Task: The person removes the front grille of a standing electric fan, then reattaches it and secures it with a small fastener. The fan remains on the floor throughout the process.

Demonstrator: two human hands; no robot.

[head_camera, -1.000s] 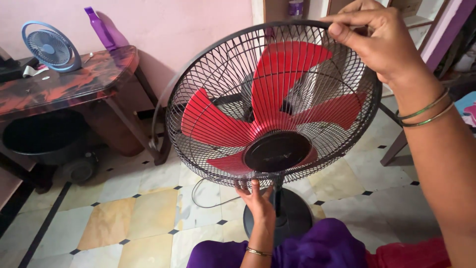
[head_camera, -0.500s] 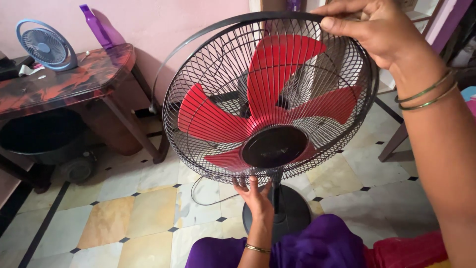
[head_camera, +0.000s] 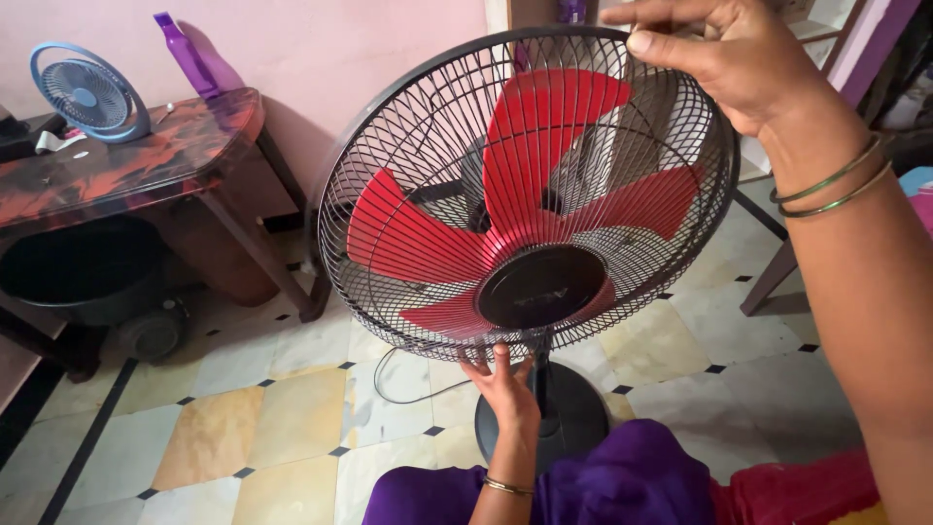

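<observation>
A pedestal fan with red blades (head_camera: 544,194) and a black wire grille (head_camera: 389,175) stands in front of me on a round black base (head_camera: 573,413). My right hand (head_camera: 729,58) grips the top rim of the grille, fingers pinched over the wires. My left hand (head_camera: 505,384) reaches up from below and its fingers hold the grille's bottom edge, just under the black centre cap (head_camera: 539,287). Both wrists wear bangles. The blades look still.
A dark red marbled table (head_camera: 126,165) stands at the left with a small blue fan (head_camera: 87,92) and a purple bottle (head_camera: 185,53) on it. A black tub (head_camera: 83,267) sits under it. The fan's cord (head_camera: 408,389) lies on the tiled floor.
The view has shifted slightly, and the fan sits a bit lower and more central in the frame. Both hands keep their holds on the grille's top and bottom.
</observation>
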